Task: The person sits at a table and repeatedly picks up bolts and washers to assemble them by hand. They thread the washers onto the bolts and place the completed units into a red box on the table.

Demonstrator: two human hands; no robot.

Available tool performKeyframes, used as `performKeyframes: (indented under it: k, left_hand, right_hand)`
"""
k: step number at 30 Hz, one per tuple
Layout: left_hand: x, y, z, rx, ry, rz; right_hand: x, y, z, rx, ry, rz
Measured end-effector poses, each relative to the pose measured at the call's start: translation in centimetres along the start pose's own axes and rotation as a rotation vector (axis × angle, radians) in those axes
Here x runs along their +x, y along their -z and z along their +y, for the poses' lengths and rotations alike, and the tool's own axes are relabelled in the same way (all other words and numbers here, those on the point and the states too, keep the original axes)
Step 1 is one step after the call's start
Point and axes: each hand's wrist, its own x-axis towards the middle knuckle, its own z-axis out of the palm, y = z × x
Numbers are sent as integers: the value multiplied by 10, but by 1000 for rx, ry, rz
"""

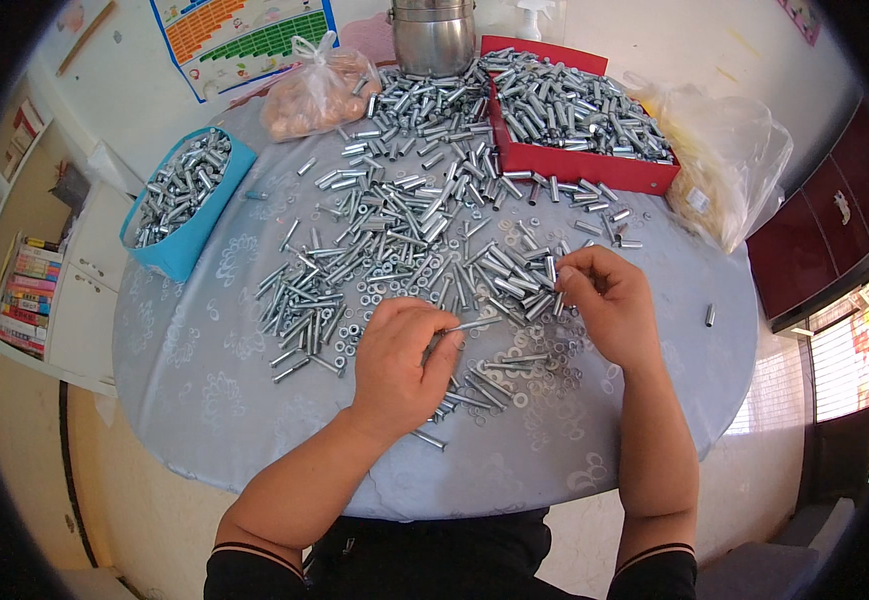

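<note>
My left hand [401, 362] grips a thin silver bolt [475, 324] whose shaft points right toward my right hand. My right hand [607, 305] is curled, its fingertips pinched at the edge of a heap of bolts; what they pinch is too small to tell. A wide spread of loose silver bolts and sleeves [405, 225] covers the middle of the round table [205, 390], which has a pale blue patterned cloth. Small washers and nuts [540, 375] lie between and below my hands.
A blue tray [187, 258] full of bolts sits at the left edge. A red box [575, 165] heaped with bolts stands at the back right. A steel pot [433, 35], a bag of orange items [315, 95] and a clear bag [730, 165] ring the far side.
</note>
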Motion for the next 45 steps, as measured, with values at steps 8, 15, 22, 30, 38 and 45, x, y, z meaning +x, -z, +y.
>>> performKeyframes:
  k: [8,15,22,30,38,45]
  left_hand:
    - [0,0,1,-6,-4,12]
    - [2,-4,1,9,-20,38]
    - [0,-3,1,-27,29,3]
    - [1,-2,1,-20,13,-2]
    - [0,-2,0,-11,5,20]
    - [1,-1,1,-9,11,8]
  right_hand:
    - [-1,24,-3,-521,201,-202]
    - [-7,58,-6,-807,73,-355]
    - [-8,56,-6,-850,37,-401]
    - [-6,55,-3,-788,110,-440]
    - [-6,55,-1,-711,141,-437]
    - [0,44,-5,-649,131,-205]
